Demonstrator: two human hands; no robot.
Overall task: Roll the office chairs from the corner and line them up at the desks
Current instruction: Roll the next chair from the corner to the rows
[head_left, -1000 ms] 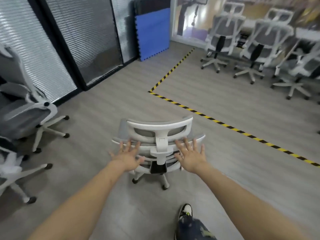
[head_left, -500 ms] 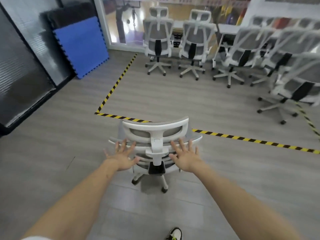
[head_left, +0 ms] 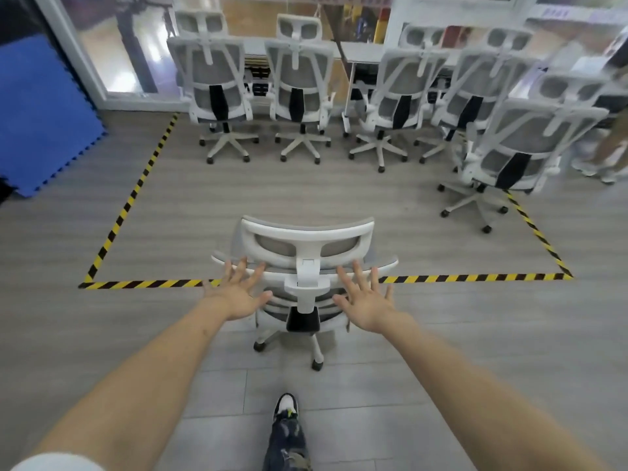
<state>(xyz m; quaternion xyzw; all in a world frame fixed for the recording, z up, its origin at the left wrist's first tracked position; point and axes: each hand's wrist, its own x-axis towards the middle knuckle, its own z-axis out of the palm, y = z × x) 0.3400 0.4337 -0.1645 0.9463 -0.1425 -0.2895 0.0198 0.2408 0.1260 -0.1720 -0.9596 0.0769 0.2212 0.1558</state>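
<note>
A white office chair with grey mesh (head_left: 307,248) stands right in front of me, its back towards me, on the yellow-black floor tape. My left hand (head_left: 238,290) lies with spread, straight fingers against the left side of its backrest. My right hand (head_left: 365,300) does the same on the right side. Neither hand curls round the frame. Ahead, a row of like chairs (head_left: 297,83) stands with backs to me at white desks (head_left: 365,52). One more chair (head_left: 523,144) sits at the right, nearer and turned slightly.
Yellow-black tape (head_left: 129,202) marks a rectangle on the grey plank floor. Blue foam mats (head_left: 37,110) lean at the left wall. A person's feet (head_left: 593,164) show at the far right. My own shoe (head_left: 286,407) is below the chair.
The view has swung right and I have moved forward with the chair: the corner chairs at the left are out of view, and the desk row is now straight ahead and closer. Both hands stay spread on the backrest.
</note>
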